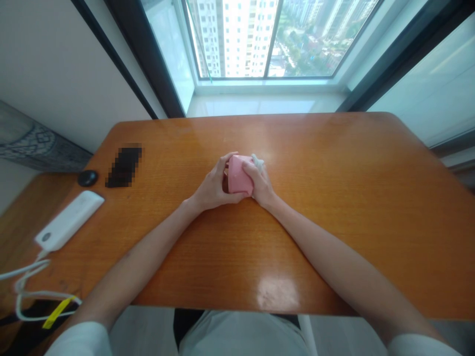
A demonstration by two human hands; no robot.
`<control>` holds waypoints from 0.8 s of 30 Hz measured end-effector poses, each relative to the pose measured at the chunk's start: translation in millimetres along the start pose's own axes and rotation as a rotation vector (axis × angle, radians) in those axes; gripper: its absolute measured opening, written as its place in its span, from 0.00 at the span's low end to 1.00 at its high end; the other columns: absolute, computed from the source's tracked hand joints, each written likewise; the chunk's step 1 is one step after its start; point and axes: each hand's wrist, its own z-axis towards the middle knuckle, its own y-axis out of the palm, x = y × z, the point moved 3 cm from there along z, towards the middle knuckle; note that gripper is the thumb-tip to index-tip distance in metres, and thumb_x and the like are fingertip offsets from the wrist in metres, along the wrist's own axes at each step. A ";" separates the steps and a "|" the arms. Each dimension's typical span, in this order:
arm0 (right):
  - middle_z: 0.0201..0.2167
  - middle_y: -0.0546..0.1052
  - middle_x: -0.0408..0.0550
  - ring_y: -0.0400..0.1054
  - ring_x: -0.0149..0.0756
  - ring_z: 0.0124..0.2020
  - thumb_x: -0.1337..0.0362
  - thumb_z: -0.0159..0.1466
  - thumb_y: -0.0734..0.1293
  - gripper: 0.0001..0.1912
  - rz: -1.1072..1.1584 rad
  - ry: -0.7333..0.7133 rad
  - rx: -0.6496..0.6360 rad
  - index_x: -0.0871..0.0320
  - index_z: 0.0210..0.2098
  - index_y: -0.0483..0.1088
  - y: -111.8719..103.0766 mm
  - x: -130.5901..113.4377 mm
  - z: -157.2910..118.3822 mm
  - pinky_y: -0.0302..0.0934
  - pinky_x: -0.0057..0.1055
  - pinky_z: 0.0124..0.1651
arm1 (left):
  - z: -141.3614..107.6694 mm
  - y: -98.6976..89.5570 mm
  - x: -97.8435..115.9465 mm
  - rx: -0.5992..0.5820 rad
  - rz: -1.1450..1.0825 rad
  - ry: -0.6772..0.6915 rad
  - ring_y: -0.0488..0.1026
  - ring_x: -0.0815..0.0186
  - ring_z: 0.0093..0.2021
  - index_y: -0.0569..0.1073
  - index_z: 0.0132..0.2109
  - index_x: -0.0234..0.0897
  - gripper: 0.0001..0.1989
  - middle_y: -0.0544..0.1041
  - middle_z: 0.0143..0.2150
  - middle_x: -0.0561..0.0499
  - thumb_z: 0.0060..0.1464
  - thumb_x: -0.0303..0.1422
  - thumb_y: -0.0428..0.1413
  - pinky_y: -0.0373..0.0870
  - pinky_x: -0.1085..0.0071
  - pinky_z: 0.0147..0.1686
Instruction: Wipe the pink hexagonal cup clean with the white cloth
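A small pink, box-like object point(238, 177) with a smooth face is held between my two hands above the middle of the wooden table. My left hand point(218, 182) curls around its left side, fingers at the far edge and thumb along the near edge. On the other side, my right hand point(261, 182) grips it, with the thumb lying across the pink face. A small whitish, knobbly piece point(257, 162) sticks out by the right fingers. Whether that piece is joined to the pink object, I cannot tell. The right fingers behind the object are largely hidden.
On the left of the wooden table point(352, 198) lie a blurred-out dark flat item point(124, 167), a round black object point(88, 178) and a white power strip point(70, 220) or similar long block. White cable point(33, 291) with a yellow tag point(58, 312) trails at the front left corner. A window stands behind.
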 end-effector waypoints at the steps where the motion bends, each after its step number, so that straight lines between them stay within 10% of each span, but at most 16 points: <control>1: 0.32 0.76 0.41 0.69 0.37 0.32 0.34 0.69 0.78 0.26 0.006 0.004 0.009 0.50 0.41 0.79 0.3 -1.0 0.6 0.72 0.37 0.41 | -0.1 -1.1 -1.4 -0.003 0.014 0.028 0.80 0.40 0.71 0.58 0.84 0.47 0.63 0.73 0.78 0.34 0.52 0.58 0.80 0.83 0.44 0.67; 6: 0.34 0.78 0.42 0.69 0.36 0.35 0.32 0.67 0.77 0.28 -0.005 -0.026 0.019 0.51 0.39 0.80 3.3 -10.3 2.9 0.69 0.34 0.40 | -0.2 -10.3 2.4 -0.066 0.182 0.269 0.64 0.36 0.86 0.53 0.87 0.57 0.65 0.58 0.88 0.35 0.55 0.59 0.80 0.70 0.36 0.82; 11: 0.33 0.76 0.42 0.67 0.37 0.35 0.32 0.68 0.76 0.28 -0.022 -0.028 0.059 0.50 0.37 0.78 4.3 -13.4 2.2 0.66 0.35 0.40 | 2.8 -15.3 15.2 -0.010 0.209 0.324 0.72 0.41 0.80 0.63 0.83 0.50 0.56 0.70 0.80 0.36 0.57 0.50 0.80 0.75 0.42 0.80; 18: 0.31 0.76 0.42 0.68 0.37 0.33 0.30 0.69 0.75 0.29 -0.102 -0.023 0.067 0.50 0.38 0.76 0.5 -9.1 -2.4 0.62 0.35 0.34 | 5.4 -2.7 12.8 0.023 -0.038 0.021 0.84 0.48 0.62 0.69 0.77 0.46 0.53 0.80 0.70 0.39 0.52 0.56 0.80 0.87 0.55 0.56; 24: 0.32 0.76 0.42 0.68 0.37 0.33 0.32 0.71 0.75 0.28 -0.053 -0.031 0.057 0.51 0.36 0.76 1.6 -13.8 -0.7 0.64 0.35 0.35 | 3.2 1.2 3.3 0.000 -0.067 0.004 0.81 0.44 0.68 0.64 0.82 0.47 0.55 0.76 0.75 0.36 0.58 0.60 0.77 0.86 0.48 0.64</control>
